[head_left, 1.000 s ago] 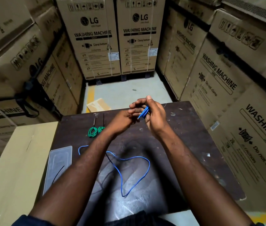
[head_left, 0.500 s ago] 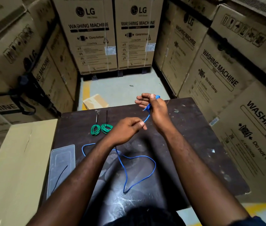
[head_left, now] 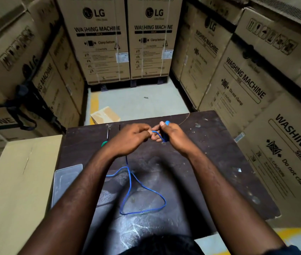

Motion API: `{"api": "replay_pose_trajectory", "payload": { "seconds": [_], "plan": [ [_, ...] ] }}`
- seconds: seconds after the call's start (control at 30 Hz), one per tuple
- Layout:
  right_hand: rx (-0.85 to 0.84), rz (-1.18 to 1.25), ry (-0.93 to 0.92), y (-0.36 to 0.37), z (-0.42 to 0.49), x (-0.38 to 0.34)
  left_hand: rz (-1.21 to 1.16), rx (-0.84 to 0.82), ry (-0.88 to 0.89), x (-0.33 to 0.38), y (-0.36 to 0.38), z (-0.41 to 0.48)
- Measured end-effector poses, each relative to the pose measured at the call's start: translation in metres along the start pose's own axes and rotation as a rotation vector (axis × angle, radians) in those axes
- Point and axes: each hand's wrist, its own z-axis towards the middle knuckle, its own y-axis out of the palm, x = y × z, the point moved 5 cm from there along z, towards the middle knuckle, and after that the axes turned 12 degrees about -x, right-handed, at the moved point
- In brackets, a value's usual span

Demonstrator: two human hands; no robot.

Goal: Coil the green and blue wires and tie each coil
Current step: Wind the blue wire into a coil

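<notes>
Coiling of thin blue insulated wire point(head_left: 133, 212): turns gripped round right hand point(head_left: 173, 138) as former, feed pinched by left hand point(head_left: 129, 138).

Your left hand point(head_left: 129, 138) and right hand point(head_left: 171, 137) are bare, and both forearms are uncovered from the wrists down to the bottom of the frame. In the lower right corner, the edge of a dark navy sleeve point(head_left: 293, 250) shows on your right arm, its hem up near the elbow. At the bottom centre is a patch of your dark clothing point(head_left: 157, 244), too dim to tell cut or fabric.
</notes>
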Motion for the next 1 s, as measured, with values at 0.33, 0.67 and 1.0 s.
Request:
{"api": "replay_pose_trajectory", "payload": {
  "seconds": [0.33,0.67,1.0],
  "plan": [
    [-0.199,-0.057,0.251,0.016,-0.016,0.006,0.059,0.261,-0.005,-0.002,-0.019,0.016],
    [-0.163,0.072,0.142,0.023,-0.017,0.010,-0.131,0.296,-0.138,-0.056,-0.001,0.030],
    [-0.043,0.286,-0.012,0.019,-0.015,-0.006,-0.280,0.173,-0.167,-0.070,0.036,0.027]
  ]
}}
